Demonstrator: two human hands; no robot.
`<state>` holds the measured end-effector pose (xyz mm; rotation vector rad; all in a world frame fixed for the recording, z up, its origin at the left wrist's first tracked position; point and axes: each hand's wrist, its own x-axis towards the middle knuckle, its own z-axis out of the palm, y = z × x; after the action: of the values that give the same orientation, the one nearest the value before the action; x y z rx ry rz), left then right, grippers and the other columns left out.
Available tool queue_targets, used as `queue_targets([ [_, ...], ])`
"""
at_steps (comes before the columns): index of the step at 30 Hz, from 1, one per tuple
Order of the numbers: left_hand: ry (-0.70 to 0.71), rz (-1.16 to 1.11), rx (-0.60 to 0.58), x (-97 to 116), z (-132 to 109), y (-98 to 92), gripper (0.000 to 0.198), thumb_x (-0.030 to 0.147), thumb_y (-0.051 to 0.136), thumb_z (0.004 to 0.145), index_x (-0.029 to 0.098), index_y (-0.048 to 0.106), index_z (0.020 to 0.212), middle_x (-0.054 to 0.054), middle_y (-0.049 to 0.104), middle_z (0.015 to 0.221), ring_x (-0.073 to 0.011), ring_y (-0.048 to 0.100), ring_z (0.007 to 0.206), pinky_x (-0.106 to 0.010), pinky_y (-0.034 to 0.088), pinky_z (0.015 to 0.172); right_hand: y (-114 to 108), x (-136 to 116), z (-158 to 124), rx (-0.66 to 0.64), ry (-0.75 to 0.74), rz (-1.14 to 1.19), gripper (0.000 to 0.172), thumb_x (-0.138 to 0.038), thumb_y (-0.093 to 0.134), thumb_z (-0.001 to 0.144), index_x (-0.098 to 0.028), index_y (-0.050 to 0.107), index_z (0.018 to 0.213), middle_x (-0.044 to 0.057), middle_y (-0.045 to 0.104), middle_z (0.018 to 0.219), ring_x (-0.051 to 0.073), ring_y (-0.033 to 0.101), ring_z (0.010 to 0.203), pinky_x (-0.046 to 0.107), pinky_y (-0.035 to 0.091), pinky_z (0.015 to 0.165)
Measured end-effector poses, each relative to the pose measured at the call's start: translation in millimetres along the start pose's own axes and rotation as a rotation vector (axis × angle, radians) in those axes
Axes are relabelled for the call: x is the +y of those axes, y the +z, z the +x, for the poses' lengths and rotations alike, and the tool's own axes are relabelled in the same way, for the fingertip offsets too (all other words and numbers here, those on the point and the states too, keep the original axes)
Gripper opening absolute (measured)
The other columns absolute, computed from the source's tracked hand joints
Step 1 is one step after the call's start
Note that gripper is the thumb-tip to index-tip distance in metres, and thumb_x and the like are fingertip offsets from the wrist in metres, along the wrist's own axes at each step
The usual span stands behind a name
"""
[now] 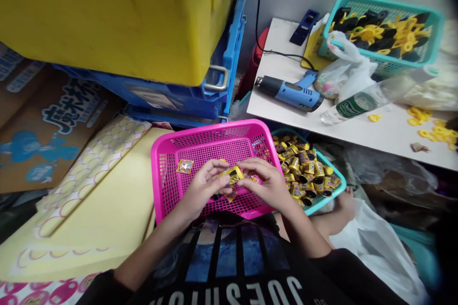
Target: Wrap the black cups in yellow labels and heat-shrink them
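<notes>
My left hand (204,185) and my right hand (266,182) are over a pink plastic basket (211,131). Between them they pinch a small yellow wrapped piece (233,174) with dark markings, left fingers on one end and right fingers on the other. In the basket lie a flat printed packet (185,166) at the left and a few more small pieces, partly hidden under my hands. Just right of it, a teal basket (338,190) holds many small yellow printed pieces with black ends.
On the white table (279,71) lie a blue heat gun (291,93), a clear bottle (358,105), a plastic bag (345,66) and a teal basket (381,62) of yellow and black parts. Stacked yellow (118,19) and blue crates (157,97) rise ahead. Yellow printed sheets (93,195) lie left.
</notes>
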<state>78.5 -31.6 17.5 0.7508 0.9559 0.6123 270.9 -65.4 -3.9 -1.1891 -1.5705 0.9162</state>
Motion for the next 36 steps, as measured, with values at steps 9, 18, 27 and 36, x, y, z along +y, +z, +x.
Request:
queue_targets([
  [9,0.001,-0.058,-0.043,-3,2,8.3,0.035,0.03,0.078,0.075,0.019,0.066,0.106,-0.005,0.071,0.097,-0.0119,0.068,0.074,-0.022,0.057,0.068,3,6,-3,0.026,-0.11,-0.01,0.036,-0.03,0.072,0.084,-0.027,0.064,0.119,0.005,0.067,0.1,0.017,0.064,0.092,0.032,0.055,0.078],
  [18,-0.023,-0.227,-0.12,-6,0,8.2,0.032,0.031,0.076,0.078,0.019,0.071,0.107,-0.007,0.073,0.098,-0.0131,0.069,0.075,-0.021,0.058,0.066,8,5,-9,0.131,-0.096,-0.05,0.025,-0.031,0.07,0.085,-0.026,0.067,0.11,0.004,0.067,0.093,0.017,0.064,0.087,0.033,0.054,0.076],
  [27,0.173,0.014,0.008,-9,-2,5.6,0.025,0.016,0.078,0.071,0.02,0.067,0.093,-0.002,0.074,0.097,-0.0142,0.07,0.092,-0.025,0.055,0.083,5,8,-5,0.058,-0.095,0.012,0.034,-0.024,0.072,0.083,-0.032,0.066,0.116,0.005,0.064,0.106,0.018,0.061,0.101,0.036,0.053,0.087],
  [36,0.251,0.024,-0.019,-11,-9,-9.8,0.016,0.022,0.078,0.072,0.019,0.067,0.082,-0.005,0.073,0.102,-0.0156,0.068,0.095,-0.03,0.054,0.087,15,7,-5,-0.009,-0.05,0.27,0.037,-0.018,0.071,0.084,-0.037,0.063,0.115,0.001,0.059,0.113,0.014,0.059,0.11,0.031,0.052,0.094],
])
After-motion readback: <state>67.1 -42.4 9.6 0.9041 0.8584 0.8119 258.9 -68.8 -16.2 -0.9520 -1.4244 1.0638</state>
